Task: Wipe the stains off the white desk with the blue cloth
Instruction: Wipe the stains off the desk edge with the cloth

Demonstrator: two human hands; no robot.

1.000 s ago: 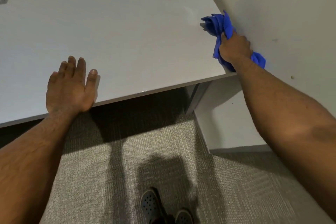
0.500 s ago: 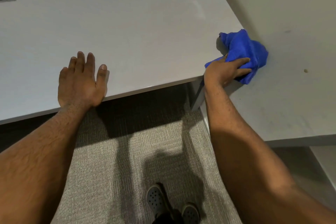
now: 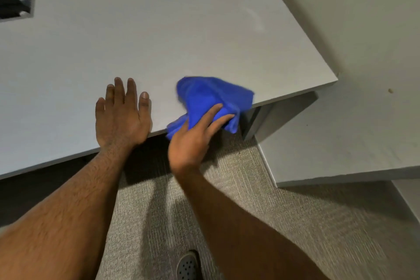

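The white desk (image 3: 159,41) fills the upper left of the head view. A crumpled blue cloth (image 3: 211,98) lies on its front edge, partly hanging over it. My right hand (image 3: 195,141) grips the cloth from the near side, fingers pressed into it. My left hand (image 3: 121,113) rests flat on the desk just left of the cloth, fingers spread, holding nothing. A faint pale smear (image 3: 255,19) shows on the desk near its right edge.
A second, lower white surface (image 3: 363,75) adjoins the desk on the right, with a small brown spot (image 3: 390,90). A dark object (image 3: 13,2) sits in a cutout at the desk's far left. Below are grey carpet (image 3: 272,223) and my shoe (image 3: 187,266).
My right hand has carried the blue cloth from the desk's right corner leftward along the front edge, close to my left hand. The left hand stays flat on the desk.
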